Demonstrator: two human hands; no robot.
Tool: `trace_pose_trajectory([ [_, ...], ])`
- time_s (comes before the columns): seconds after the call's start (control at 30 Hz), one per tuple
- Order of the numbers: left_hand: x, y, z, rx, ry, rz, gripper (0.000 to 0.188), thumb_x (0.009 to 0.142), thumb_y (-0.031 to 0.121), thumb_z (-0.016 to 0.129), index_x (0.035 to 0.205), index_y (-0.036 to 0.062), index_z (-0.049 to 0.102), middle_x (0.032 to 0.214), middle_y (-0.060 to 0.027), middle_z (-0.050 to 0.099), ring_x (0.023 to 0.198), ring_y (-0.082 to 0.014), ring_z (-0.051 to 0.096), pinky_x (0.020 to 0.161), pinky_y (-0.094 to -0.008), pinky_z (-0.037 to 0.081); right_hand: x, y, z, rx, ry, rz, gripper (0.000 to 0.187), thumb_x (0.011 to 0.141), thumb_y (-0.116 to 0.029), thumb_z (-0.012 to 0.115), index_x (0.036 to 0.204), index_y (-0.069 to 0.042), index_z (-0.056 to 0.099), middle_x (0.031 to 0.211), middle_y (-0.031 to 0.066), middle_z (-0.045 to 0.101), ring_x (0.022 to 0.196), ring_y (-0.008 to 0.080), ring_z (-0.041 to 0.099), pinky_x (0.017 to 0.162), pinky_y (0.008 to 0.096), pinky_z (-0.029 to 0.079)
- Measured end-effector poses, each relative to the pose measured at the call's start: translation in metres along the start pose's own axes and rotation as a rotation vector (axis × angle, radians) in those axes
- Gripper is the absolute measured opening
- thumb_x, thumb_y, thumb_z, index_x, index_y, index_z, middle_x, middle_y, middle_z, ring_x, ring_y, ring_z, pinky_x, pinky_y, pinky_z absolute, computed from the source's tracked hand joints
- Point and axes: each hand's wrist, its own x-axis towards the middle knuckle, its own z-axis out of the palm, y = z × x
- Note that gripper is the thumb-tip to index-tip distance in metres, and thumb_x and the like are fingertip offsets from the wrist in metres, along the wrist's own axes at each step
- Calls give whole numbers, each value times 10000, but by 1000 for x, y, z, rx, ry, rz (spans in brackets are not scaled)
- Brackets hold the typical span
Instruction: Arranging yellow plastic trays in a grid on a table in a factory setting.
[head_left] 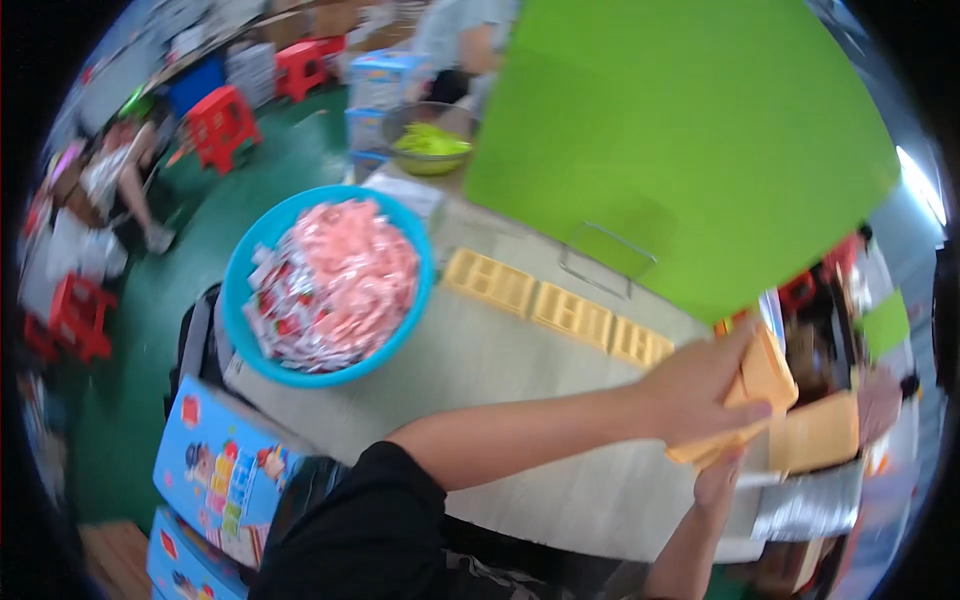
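Observation:
My left hand [698,385] reaches across to the right side of the table, its fingers wrapped round some yellow-orange plastic trays [765,372]. Below it, my right hand [718,478] grips the lower edge of the same trays; part of its fingers is hidden behind them. The held trays are tilted and slightly blurred, and I cannot tell how many there are. Three like trays with moulded compartments, among them the leftmost tray [488,281], lie in a row along the green board. Another yellow-orange piece [815,432] sits just right of my hands.
A turquoise basin [238,325] of pink and clear wrapped packets stands on the table's left. A green board [690,130] with a wire stand [608,262] rises behind. Blue printed boxes [215,455] are stacked at lower left. Beyond are a bowl [428,163], red stools [222,128] and people.

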Motion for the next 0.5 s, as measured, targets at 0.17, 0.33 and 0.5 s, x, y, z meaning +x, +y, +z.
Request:
trace_pose_trajectory([
  [0.17,10,3,-27,-369,113,-212,621,980,318,672,1434,26,365,1197,-148,632,1043,-244,658,859,-374,562,50,-43,-12,-367,6,-177,800,949,-371,655,1552,-4,279,1441,184,475,1341,319,485,1122,411,384],
  [0.33,22,-23,-47,-438,201,-214,589,1022,490,547,1370,21,474,1170,-135,630,1002,-230,669,835,-379,583,81,14,-67,-891,-68,35,641,874,-178,744,1437,-68,458,1449,150,478,1376,342,444,1171,434,343],
  [0.5,20,-5,-42,-270,256,-260,773,980,617,502,1412,-21,437,1223,-203,622,1042,-307,683,852,-420,586,98,79,-80,-983,-240,-26,622,858,-125,756,1415,-82,482,1453,139,510,1387,349,447,1187,451,332],
])
